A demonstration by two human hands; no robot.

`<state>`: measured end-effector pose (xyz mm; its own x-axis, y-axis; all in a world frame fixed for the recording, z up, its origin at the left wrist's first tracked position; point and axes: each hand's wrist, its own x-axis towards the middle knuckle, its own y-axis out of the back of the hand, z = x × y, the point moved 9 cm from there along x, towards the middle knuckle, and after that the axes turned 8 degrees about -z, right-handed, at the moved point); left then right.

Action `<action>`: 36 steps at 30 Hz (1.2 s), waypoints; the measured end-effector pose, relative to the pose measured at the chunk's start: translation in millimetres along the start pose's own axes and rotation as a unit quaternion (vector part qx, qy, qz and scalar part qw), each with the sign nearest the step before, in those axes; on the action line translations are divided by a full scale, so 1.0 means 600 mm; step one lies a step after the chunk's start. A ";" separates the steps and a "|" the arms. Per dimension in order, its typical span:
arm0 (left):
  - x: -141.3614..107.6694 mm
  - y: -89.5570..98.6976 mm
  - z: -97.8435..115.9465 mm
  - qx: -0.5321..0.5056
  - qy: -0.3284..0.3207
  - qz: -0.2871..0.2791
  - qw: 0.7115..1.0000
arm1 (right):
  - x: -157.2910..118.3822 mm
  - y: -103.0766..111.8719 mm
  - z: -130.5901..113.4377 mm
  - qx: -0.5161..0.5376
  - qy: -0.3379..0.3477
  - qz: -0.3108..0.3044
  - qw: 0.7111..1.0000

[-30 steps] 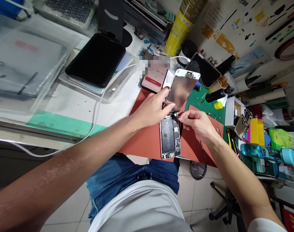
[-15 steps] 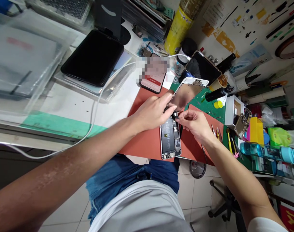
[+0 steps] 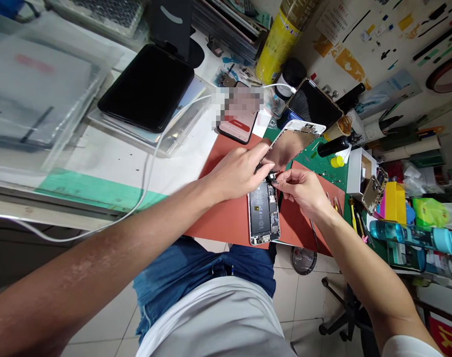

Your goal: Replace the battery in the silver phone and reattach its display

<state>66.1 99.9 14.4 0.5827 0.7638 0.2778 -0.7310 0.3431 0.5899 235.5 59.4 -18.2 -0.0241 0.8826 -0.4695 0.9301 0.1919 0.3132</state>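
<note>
An opened phone body (image 3: 261,213) lies on the red-brown mat (image 3: 226,218), its black battery and circuit parts bare. From its far end the white-edged screen panel (image 3: 290,144) stands tilted up, inner metal side towards me. My left hand (image 3: 244,168) is closed on the near left edge of that panel, thumb against its inner face. At the top right of the phone body, the fingers of my right hand (image 3: 296,186) are pinched together by the joint between body and panel. A tiny dark part shows at those fingertips, too small to name.
Behind the mat, a lit phone (image 3: 237,119) lies near a yellow spray can (image 3: 278,44). A black-screened device (image 3: 146,89) rests on a clear case at left, a white cable (image 3: 147,173) beside it. Screwdrivers (image 3: 336,204), a white box (image 3: 359,171) and a blue bottle (image 3: 415,235) are at right.
The whole view has shifted slightly. Both hands stay at the phone in nearly the same pose, the left still on the screen panel and the right still pinched at the joint.
</note>
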 end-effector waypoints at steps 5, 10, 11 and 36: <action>0.000 0.001 0.001 0.006 -0.004 -0.002 1.000 | -0.001 -0.002 -0.001 -0.006 0.005 0.010 1.000; 0.001 0.000 0.000 0.008 0.001 -0.003 1.000 | 0.000 -0.003 -0.001 -0.015 0.007 0.011 1.000; 0.001 0.000 -0.001 0.006 0.002 -0.003 1.000 | 0.000 -0.003 -0.002 -0.017 0.008 0.010 1.000; 0.007 0.003 0.004 0.029 -0.018 -0.005 0.999 | 0.008 -0.001 -0.005 -0.022 -0.004 -0.017 1.000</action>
<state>68.4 102.7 18.4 0.6035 0.7396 0.2982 -0.7035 0.3177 0.6358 233.7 65.0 -18.2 -0.0528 0.8715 -0.4876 0.9115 0.2415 0.3329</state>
